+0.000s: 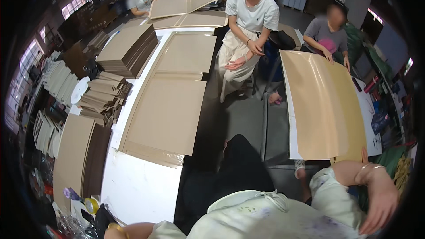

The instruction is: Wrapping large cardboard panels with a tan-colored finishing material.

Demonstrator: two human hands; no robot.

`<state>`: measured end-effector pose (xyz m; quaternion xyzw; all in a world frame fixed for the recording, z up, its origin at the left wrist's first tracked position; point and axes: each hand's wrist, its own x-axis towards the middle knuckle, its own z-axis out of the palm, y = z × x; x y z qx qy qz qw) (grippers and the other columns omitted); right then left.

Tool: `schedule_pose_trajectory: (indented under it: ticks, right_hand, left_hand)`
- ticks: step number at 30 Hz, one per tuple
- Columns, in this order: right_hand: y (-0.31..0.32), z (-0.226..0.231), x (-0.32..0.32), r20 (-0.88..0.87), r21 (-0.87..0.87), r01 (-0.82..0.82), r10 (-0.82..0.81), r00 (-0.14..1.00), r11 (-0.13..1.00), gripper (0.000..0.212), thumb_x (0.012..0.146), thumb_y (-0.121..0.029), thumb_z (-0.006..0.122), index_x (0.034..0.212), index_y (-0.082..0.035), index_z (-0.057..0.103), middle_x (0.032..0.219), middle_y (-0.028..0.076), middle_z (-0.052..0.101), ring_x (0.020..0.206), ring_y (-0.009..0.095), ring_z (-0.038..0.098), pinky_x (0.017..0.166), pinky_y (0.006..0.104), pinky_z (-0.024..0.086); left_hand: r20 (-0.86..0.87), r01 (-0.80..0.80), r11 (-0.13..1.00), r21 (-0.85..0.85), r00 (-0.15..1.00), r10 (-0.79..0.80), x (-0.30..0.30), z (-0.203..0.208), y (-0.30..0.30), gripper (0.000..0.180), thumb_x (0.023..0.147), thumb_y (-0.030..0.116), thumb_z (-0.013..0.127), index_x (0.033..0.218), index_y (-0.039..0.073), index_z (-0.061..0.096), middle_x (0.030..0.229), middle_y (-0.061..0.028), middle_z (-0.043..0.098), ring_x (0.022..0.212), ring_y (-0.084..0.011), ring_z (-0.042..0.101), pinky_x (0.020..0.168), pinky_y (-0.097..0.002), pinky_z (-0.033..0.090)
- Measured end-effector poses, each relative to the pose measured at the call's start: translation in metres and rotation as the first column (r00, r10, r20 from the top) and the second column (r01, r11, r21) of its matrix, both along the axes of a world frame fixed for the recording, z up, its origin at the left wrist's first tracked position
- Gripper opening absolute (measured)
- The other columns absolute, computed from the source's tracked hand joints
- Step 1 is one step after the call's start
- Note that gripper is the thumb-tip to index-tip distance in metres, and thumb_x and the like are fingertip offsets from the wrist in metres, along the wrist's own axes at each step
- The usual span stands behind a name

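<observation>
My right hand [381, 206] hangs at the lower right, below a thin bracelet, with loosely bent fingers and nothing seen in it. Beside it stands a table bearing a curved tan sheet [316, 106]. At the lower left my left forearm [135, 230] comes in, wearing a yellow band near the wrist. The left fingers cannot be made out at the lower edge. Closest to that arm are a yellow tape roll [91, 206] and the white tabletop [139, 190]. Flat beige panels with raised borders [166, 110] lie on this tabletop.
Stacks of brown board [126, 48] and bundled strips [104, 95] line the left side. A seated person in white [252, 13] is ahead; another in grey [325, 33] touches the tan sheet. At the back, a person [141, 0] is beside a raised panel [190, 2].
</observation>
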<state>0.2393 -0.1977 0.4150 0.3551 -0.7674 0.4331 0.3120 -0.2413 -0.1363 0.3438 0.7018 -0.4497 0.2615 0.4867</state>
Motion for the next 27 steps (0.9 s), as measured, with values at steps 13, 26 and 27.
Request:
schedule_pose_trajectory:
  ticks: [13,26,27]
  right_hand:
    - [0.232,-0.204,-0.068,0.911,0.188,0.722,-0.392,0.125,0.666,0.051,0.094,-0.026,0.048,0.138,-0.005,0.032,0.136,0.012,0.041,0.118,0.02,0.048,0.099,0.0337,0.038]
    - [0.334,-0.307,-0.065,0.399,-0.274,0.842,-0.851,-0.34,-0.465,0.056,0.083,-0.014,0.059,0.131,0.003,0.035,0.136,0.021,0.035,0.123,0.033,0.038,0.102,0.0401,0.03]
    - [0.304,-0.307,-0.079,0.211,0.33,0.899,-0.905,-0.368,-0.288,0.055,0.081,-0.016,0.06,0.13,0.0,0.039,0.138,0.021,0.034,0.127,0.033,0.035,0.103,0.0393,0.03]
  left_hand:
    - [-0.74,-0.912,0.288,0.292,-0.025,0.672,0.103,-0.281,0.114,0.05,0.084,0.017,0.06,0.129,0.003,0.042,0.123,-0.0143,0.053,0.115,-0.0281,0.049,0.099,-0.0409,0.036]
    - [-0.104,-0.938,-0.074,0.34,-0.115,0.988,0.098,-0.272,0.113,0.047,0.074,0.006,0.064,0.119,0.007,0.05,0.127,-0.0143,0.048,0.116,-0.0305,0.047,0.097,-0.044,0.036]
    - [-0.069,-0.92,-0.027,0.39,-0.059,0.996,0.1,-0.277,0.118,0.048,0.076,0.007,0.062,0.122,0.009,0.049,0.128,-0.0124,0.048,0.119,-0.0279,0.046,0.099,-0.0438,0.035]
